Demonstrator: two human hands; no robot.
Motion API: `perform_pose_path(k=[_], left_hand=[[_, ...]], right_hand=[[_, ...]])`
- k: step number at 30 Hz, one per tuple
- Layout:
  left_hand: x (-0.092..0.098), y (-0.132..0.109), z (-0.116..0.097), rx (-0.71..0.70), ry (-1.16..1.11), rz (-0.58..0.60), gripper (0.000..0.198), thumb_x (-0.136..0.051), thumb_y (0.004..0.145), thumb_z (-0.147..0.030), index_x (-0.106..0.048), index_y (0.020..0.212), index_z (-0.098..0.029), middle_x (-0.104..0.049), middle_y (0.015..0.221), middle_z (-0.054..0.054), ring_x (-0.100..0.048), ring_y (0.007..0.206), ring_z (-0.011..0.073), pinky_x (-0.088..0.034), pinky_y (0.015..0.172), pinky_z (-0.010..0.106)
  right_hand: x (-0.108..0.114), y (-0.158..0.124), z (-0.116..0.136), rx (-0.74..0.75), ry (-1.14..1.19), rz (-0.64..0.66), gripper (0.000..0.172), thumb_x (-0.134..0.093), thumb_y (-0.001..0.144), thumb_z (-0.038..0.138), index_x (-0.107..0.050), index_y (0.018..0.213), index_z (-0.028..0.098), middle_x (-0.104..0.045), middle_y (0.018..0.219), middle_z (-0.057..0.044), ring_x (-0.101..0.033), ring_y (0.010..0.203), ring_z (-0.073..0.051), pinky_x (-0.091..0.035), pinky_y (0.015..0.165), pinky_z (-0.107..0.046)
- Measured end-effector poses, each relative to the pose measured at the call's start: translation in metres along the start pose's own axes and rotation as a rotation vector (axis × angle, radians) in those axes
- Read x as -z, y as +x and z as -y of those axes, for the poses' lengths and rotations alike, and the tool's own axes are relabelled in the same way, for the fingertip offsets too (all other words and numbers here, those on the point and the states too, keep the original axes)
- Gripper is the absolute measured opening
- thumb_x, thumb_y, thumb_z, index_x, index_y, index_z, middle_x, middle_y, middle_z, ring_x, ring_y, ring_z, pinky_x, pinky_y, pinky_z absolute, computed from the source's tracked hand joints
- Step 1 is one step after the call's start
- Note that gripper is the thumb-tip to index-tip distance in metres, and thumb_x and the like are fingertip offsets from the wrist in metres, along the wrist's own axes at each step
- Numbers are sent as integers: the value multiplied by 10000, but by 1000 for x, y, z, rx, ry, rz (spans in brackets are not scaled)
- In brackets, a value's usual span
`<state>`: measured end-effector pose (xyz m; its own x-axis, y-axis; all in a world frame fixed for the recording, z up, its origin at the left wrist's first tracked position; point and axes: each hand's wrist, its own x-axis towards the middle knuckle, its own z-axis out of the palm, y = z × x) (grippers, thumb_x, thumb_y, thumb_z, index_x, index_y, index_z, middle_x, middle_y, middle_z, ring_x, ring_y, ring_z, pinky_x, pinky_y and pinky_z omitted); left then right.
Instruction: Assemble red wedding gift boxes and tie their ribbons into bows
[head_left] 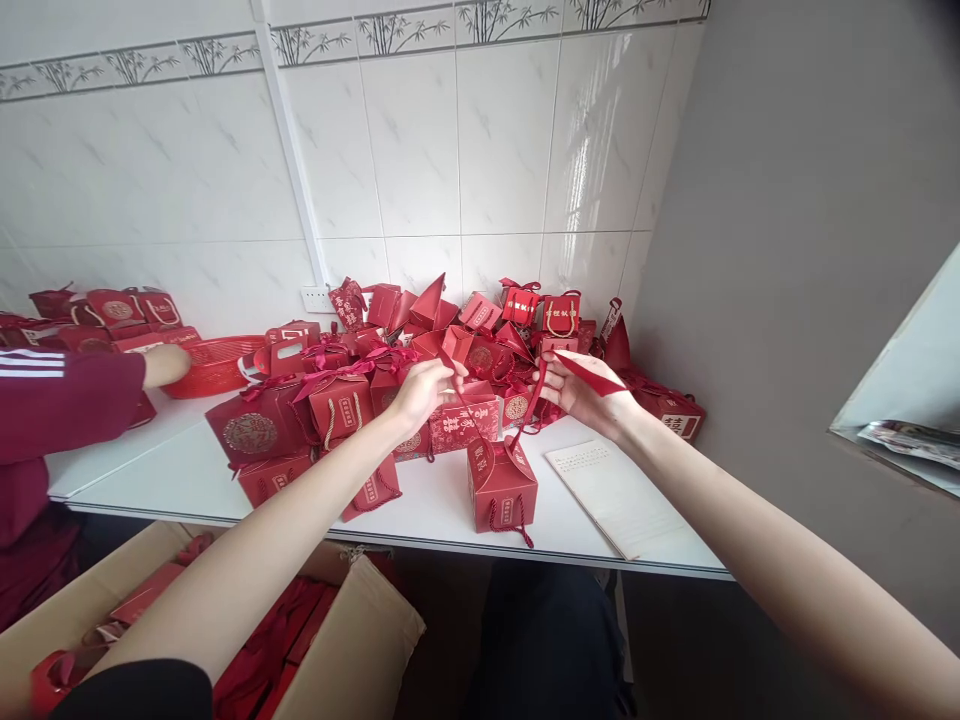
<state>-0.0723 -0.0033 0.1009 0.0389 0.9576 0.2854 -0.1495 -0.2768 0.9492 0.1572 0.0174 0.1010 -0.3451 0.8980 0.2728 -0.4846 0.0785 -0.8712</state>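
A small red gift box (504,492) with gold characters and a twisted cord handle stands upright near the table's front edge. A red ribbon (534,400) rises from its top in two ends. My left hand (429,392) pinches one end above and left of the box. Up to the right, my right hand (574,388) has its fingers curled round the other end, whose wide tail lies across the hand and wrist. Both hands are held apart above the box, with the ribbon spread between them. Behind them is a pile of similar red gift boxes (465,418).
A notepad (611,495) with writing lies right of the box. At left are a red plastic basket (214,368), more boxes (120,308) and a co-worker's sleeve (71,395). Below the white table (161,470), an open cardboard carton (375,630) holds red items. A grey wall (795,230) stands at right.
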Motion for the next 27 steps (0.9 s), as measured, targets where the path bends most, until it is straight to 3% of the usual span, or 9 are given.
perform_pose_path(k=[4, 10, 16, 27], left_hand=[[-8, 3, -4, -14, 0, 0, 102, -574, 665, -205, -628, 708, -130, -542, 629, -6, -527, 607, 118, -434, 612, 259], [-21, 9, -7, -59, 42, -19, 140, -649, 717, -215, -629, 832, -137, -586, 671, -9, -535, 627, 109, -445, 602, 241], [-23, 16, -7, -112, 16, -31, 212, -717, 711, -300, -598, 779, -139, -619, 728, 4, -562, 665, 103, -455, 622, 226], [-36, 15, -22, -108, -178, 55, 252, -733, 734, -312, -546, 768, -147, -584, 720, -28, -558, 582, 70, -485, 589, 226]], right_hand=[[-10, 3, -7, 31, -56, -22, 333, -861, 524, 276, -636, 759, 204, -626, 685, 23, -604, 624, -130, -508, 647, -280], [-26, 11, -10, 76, -37, -31, 438, -900, 440, 345, -664, 779, 200, -612, 642, 46, -562, 572, -92, -488, 573, -229], [-31, 19, -13, 68, -77, 24, 400, -876, 478, 439, -626, 655, 181, -593, 615, 37, -530, 531, -81, -475, 561, -239], [-34, 19, -15, 73, -109, 41, 377, -869, 487, 435, -645, 664, 190, -634, 643, 18, -576, 584, -110, -496, 602, -255]])
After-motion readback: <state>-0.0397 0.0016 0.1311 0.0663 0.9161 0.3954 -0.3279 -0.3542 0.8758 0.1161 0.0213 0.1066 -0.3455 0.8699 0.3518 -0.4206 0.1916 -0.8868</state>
